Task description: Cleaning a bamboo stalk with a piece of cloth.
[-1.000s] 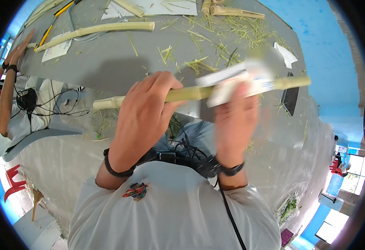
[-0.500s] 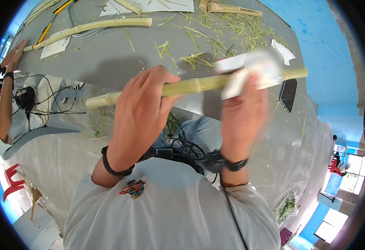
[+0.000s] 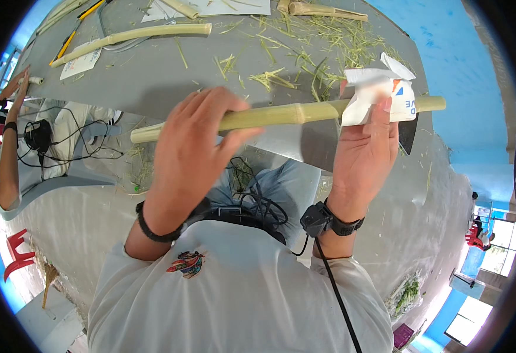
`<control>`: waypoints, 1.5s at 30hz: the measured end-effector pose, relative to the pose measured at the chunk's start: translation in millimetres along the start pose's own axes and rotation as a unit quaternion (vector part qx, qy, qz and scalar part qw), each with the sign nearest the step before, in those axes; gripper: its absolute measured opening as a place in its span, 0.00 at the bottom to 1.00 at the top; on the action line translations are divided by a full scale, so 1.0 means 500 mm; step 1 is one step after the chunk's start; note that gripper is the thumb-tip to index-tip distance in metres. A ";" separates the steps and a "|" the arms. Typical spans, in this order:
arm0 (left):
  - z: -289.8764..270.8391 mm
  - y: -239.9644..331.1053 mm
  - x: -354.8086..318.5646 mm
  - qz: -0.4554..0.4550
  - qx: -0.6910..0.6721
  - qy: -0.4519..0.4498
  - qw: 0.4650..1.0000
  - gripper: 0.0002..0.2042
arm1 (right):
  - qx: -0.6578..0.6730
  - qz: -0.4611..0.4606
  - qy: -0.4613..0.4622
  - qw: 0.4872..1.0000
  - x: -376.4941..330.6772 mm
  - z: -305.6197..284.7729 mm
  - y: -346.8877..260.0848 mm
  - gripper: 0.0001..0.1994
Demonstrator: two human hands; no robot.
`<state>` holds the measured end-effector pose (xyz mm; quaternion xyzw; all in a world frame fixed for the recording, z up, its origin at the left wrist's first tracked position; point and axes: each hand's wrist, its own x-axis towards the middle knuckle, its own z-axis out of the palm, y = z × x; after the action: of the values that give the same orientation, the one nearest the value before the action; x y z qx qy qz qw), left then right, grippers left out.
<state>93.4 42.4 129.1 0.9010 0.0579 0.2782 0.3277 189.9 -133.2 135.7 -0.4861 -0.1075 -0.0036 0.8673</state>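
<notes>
A pale green bamboo stick (image 3: pixel 281 115) lies level across my front, over the table's near edge. My left hand (image 3: pixel 190 147) is closed round its left part, fingers over the top and thumb along the near side, slightly blurred. Close to the stick's right end, my right hand (image 3: pixel 365 154) grips a folded white piece of sandpaper (image 3: pixel 361 109) with coloured print on its back. The paper is wrapped over the stick, and the thumb presses on it. Its rough face is mostly hidden.
Green shavings (image 3: pixel 352 44) litter the grey table (image 3: pixel 146 73). Another bamboo stick (image 3: pixel 146 33), a printed paper (image 3: pixel 81 63) and a yellow-black tool (image 3: pixel 69 40) lie at the far left. A dark phone-like slab (image 3: pixel 408 136) sits beside my right hand. A co-worker's arms (image 3: pixel 13 117) reach in at left.
My right hand and the sandpaper have moved right along the bamboo stick. The stick has shifted slightly right, and my left hand's fingers have moved a little up and left.
</notes>
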 end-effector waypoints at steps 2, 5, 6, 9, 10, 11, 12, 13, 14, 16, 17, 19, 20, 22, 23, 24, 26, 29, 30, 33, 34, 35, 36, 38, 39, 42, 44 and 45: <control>-0.025 -0.020 -0.012 -0.001 0.066 -0.056 0.996 0.14 | 0.028 -0.005 0.030 0.999 -0.015 -0.004 0.021 0.19; -0.054 -0.035 -0.026 -0.064 0.095 -0.148 0.982 0.15 | 0.051 0.010 0.065 0.997 -0.020 -0.022 0.040 0.18; -0.060 -0.030 -0.031 -0.065 0.097 -0.147 0.982 0.15 | 0.053 0.007 0.081 0.995 -0.008 -0.043 0.039 0.19; -0.070 -0.014 -0.038 -0.107 0.055 -0.205 0.971 0.14 | 0.054 0.006 0.060 0.997 0.003 -0.056 0.015 0.19; -0.065 -0.008 -0.037 -0.073 0.085 -0.183 0.977 0.14 | 0.053 0.003 0.039 0.998 0.001 -0.053 0.010 0.19; -0.058 -0.001 -0.038 -0.038 0.112 -0.162 0.980 0.13 | 0.020 0.006 0.048 0.999 -0.011 -0.047 0.026 0.19; -0.043 0.008 -0.035 -0.036 0.112 -0.162 0.980 0.13 | 0.021 0.072 0.069 0.995 -0.036 -0.028 0.045 0.19; -0.022 0.017 -0.032 -0.006 0.106 -0.122 0.987 0.13 | 0.029 0.111 0.041 0.993 -0.062 -0.008 0.061 0.18; -0.014 0.019 -0.029 0.023 0.100 -0.083 0.991 0.12 | 0.036 0.149 0.014 0.988 -0.079 0.004 0.071 0.18; -0.024 0.011 -0.028 -0.010 0.065 -0.100 0.993 0.12 | 0.006 0.139 0.017 0.990 -0.060 -0.014 0.053 0.18; -0.028 0.011 -0.028 -0.045 0.028 -0.119 0.992 0.11 | 0.016 0.089 0.028 0.995 -0.035 -0.028 0.022 0.19; -0.032 0.007 -0.031 -0.029 0.033 -0.121 0.992 0.11 | 0.051 0.028 0.033 0.998 0.000 -0.051 -0.011 0.18; -0.034 0.011 -0.030 -0.016 0.040 -0.119 0.992 0.11 | 0.054 0.026 0.035 0.998 -0.013 -0.037 -0.006 0.18; -0.020 0.019 -0.023 0.001 0.047 -0.103 0.994 0.11 | 0.027 0.097 0.076 0.992 -0.056 0.009 0.032 0.17; -0.019 0.023 -0.021 0.014 0.053 -0.089 0.994 0.11 | 0.049 0.125 0.003 0.991 -0.073 0.011 0.042 0.17; -0.027 0.020 -0.020 0.015 0.053 -0.090 0.994 0.11 | 0.050 0.125 0.004 0.991 -0.064 0.005 0.032 0.17; -0.049 0.015 -0.020 -0.044 0.054 -0.116 0.991 0.11 | 0.007 0.060 0.051 0.997 -0.017 -0.023 -0.016 0.17; -0.026 0.020 -0.026 -0.013 0.043 -0.089 0.995 0.11 | 0.012 0.042 0.038 0.998 -0.015 -0.017 -0.004 0.22; -0.021 0.019 -0.024 -0.014 0.045 -0.086 0.995 0.11 | 0.004 0.067 0.044 0.997 -0.036 0.003 0.019 0.22; -0.028 0.024 -0.018 -0.018 0.027 -0.099 0.995 0.12 | -0.021 0.119 0.014 0.993 -0.044 -0.005 0.020 0.20; -0.038 0.022 -0.017 -0.036 0.012 -0.117 0.992 0.12 | -0.027 0.104 0.041 0.993 -0.018 -0.018 -0.004 0.19; -0.048 0.020 -0.019 -0.053 -0.002 -0.135 0.989 0.12 | -0.027 0.106 0.042 0.993 0.001 -0.034 -0.022 0.19; -0.055 0.013 -0.018 -0.054 -0.002 -0.134 0.990 0.12 | 0.000 0.057 0.051 0.997 0.024 -0.049 -0.037 0.19; -0.067 -0.001 -0.018 -0.066 0.031 -0.190 0.979 0.12 | 0.027 0.007 0.060 0.998 0.033 -0.054 -0.037 0.18; -0.065 -0.008 -0.018 -0.066 0.031 -0.190 0.979 0.12 | 0.041 0.014 0.062 0.997 0.027 -0.053 -0.024 0.17; -0.053 -0.022 -0.020 -0.033 0.042 -0.127 0.990 0.11 | 0.062 0.029 0.067 0.995 0.015 -0.056 -0.003 0.18; -0.043 -0.003 -0.021 -0.007 0.055 -0.151 0.987 0.10 | 0.010 0.088 0.040 0.995 -0.014 -0.026 0.018 0.18; -0.026 0.003 -0.024 -0.007 0.054 -0.151 0.987 0.10 | 0.019 0.139 0.003 0.990 -0.048 0.006 0.042 0.18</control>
<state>76.5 45.0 132.7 0.9485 0.0292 0.1333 0.2859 168.5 -122.0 114.8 -0.4798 -0.0361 0.1173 0.8688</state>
